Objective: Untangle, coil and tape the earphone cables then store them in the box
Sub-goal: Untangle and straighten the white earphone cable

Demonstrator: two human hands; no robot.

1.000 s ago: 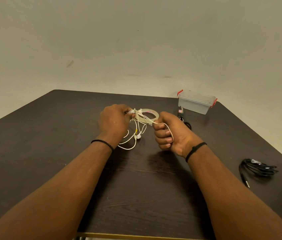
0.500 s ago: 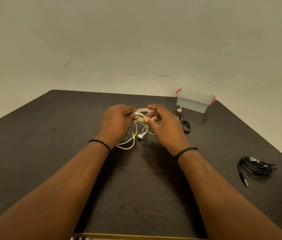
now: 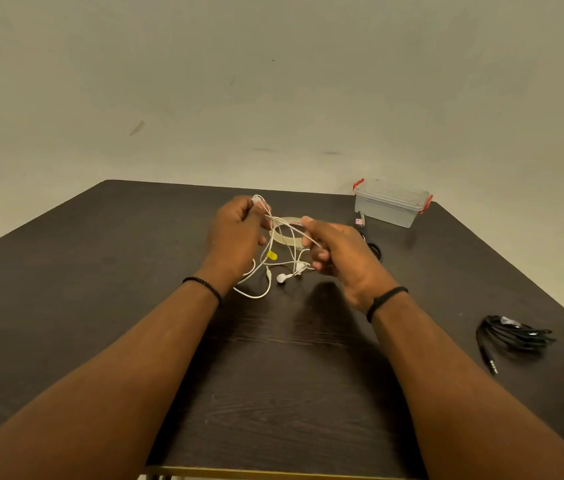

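A tangled white earphone cable [image 3: 282, 261] hangs between both hands above the dark table [image 3: 100, 289], its earbuds dangling near the surface. My left hand [image 3: 237, 233] grips one end of the cable, raised. My right hand [image 3: 334, 249] pinches a strand a short way to the right. Behind the cable a roll of clear tape [image 3: 285, 233] lies flat. The clear plastic box [image 3: 391, 206] with red latches and its lid on stands at the far right corner. A coiled black earphone cable [image 3: 512, 336] lies at the right edge.
Scissors [image 3: 368, 237] with black handles lie between my right hand and the box, partly hidden by the hand. A pale wall stands behind the table. The table's near edge runs along the bottom.
My left hand has lifted its end of the white cable upward. My right hand has moved right and pulled a strand away, so the hands stand wider apart than half a second ago.
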